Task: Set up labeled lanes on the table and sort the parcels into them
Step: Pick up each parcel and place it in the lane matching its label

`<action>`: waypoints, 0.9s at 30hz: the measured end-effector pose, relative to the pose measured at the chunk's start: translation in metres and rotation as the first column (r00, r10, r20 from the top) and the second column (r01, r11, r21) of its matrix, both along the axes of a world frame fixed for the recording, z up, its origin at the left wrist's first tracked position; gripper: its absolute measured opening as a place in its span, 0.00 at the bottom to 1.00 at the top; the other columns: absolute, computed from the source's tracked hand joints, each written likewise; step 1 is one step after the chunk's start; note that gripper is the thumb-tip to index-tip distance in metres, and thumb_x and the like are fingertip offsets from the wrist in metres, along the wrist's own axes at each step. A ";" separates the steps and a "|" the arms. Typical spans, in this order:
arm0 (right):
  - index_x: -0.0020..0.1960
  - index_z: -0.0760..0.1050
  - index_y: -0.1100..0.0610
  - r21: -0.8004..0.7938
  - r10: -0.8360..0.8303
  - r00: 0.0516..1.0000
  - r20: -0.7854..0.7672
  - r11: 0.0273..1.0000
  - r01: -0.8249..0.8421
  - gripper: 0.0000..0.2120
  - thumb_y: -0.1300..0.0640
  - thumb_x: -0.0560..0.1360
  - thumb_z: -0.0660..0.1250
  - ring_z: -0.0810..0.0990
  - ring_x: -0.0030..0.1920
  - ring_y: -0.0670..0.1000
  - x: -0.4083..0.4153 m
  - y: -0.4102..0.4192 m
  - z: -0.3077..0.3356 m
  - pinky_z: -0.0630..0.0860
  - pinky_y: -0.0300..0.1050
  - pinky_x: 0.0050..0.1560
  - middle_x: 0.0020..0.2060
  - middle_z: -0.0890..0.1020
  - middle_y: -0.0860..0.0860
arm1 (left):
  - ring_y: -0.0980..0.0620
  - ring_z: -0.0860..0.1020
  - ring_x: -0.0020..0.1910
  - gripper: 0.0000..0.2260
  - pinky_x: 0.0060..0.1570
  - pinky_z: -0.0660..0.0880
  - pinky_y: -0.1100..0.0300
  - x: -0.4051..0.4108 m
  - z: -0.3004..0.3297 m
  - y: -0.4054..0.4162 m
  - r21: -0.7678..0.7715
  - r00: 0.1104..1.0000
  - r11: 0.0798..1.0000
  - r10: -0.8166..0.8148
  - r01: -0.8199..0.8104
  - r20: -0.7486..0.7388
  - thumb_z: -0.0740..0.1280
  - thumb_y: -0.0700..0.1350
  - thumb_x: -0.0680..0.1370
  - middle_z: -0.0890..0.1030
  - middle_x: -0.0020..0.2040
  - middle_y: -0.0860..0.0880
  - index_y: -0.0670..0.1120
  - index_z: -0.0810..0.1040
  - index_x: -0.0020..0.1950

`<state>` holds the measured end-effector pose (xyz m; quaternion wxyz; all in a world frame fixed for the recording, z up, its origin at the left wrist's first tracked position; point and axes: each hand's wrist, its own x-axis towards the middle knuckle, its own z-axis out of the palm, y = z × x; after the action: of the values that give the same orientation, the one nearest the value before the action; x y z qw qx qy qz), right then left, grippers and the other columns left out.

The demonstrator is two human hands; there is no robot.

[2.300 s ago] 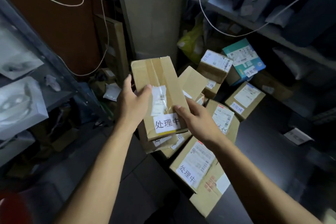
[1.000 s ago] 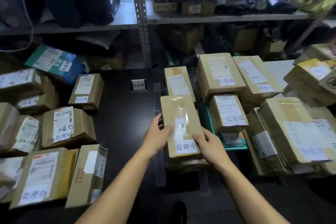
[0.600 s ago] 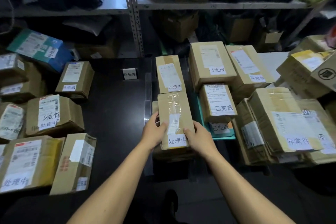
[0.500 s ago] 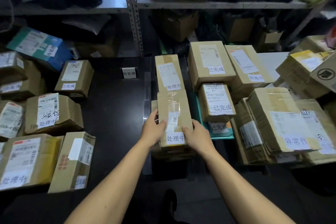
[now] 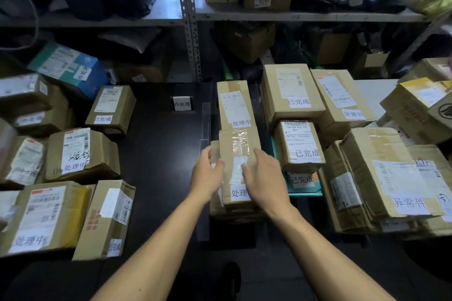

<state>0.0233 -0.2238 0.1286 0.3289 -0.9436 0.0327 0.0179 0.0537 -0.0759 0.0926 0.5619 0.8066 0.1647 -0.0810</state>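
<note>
Nearest the camera, two bare forearms reach over the dark table (image 5: 159, 154). The left hand (image 5: 206, 173) and right hand (image 5: 265, 179) lie on the taped parcel (image 5: 238, 149), which sits on top of a low stack in the middle lane, its 处理中 sticker (image 5: 238, 193) partly under the right hand. The fingers of both hands look loose and fairly straight, resting on the top face and left edge rather than clamped round it; I judge the parcel is being let go.

To finish the step well, square it to the boxes beneath so it cannot slide, and lift the hands straight up (dragging could skew it).

Just beyond, touching its far end, lies the second 处理中 parcel (image 5: 233, 105). A clear divider (image 5: 205, 129) stands at the lane's left; further back a small 待处理 sign (image 5: 181, 104) marks the nearly bare lane. To the right, 已完成 boxes (image 5: 300, 146) crowd close, then 异常件 boxes (image 5: 391, 173). At the left waits an unsorted heap (image 5: 78, 154) with mixed stickers; reaching it means swinging over the divider. Shelving (image 5: 190, 19) closes the back.
</note>
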 end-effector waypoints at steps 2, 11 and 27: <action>0.73 0.66 0.55 0.010 0.033 0.999 0.042 0.999 -0.034 0.23 0.49 0.80 0.60 0.68 0.70 0.53 0.005 0.016 0.008 0.66 0.47 0.70 0.68 0.73 0.50 | 0.59 0.74 0.59 0.15 0.58 0.71 0.61 0.000 0.011 0.011 0.038 0.998 0.999 0.026 -0.028 0.060 0.64 0.47 0.80 0.75 0.60 0.57 0.54 0.71 0.68; 0.77 0.62 0.53 0.146 0.247 0.964 0.096 0.955 -0.259 0.27 0.46 0.80 0.61 0.69 0.71 0.47 0.028 0.138 0.022 0.65 0.43 0.69 0.73 0.70 0.47 | 0.60 0.76 0.55 0.14 0.51 0.69 0.66 -0.016 0.055 0.126 0.085 0.946 0.958 0.250 -0.272 0.207 0.65 0.46 0.81 0.77 0.59 0.55 0.52 0.74 0.66; 0.75 0.65 0.50 0.177 0.597 0.796 0.101 0.776 -0.605 0.25 0.44 0.80 0.59 0.76 0.65 0.46 0.040 0.390 0.040 0.73 0.41 0.59 0.69 0.74 0.47 | 0.61 0.74 0.55 0.12 0.50 0.69 0.66 -0.071 0.082 0.374 0.288 0.822 0.777 0.473 -0.559 0.319 0.65 0.49 0.79 0.77 0.58 0.59 0.54 0.75 0.63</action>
<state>0.0637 0.1658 0.1688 0.3999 -0.8667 -0.2784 0.1064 -0.0176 0.2985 0.1750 0.4154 0.8242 0.3271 0.2028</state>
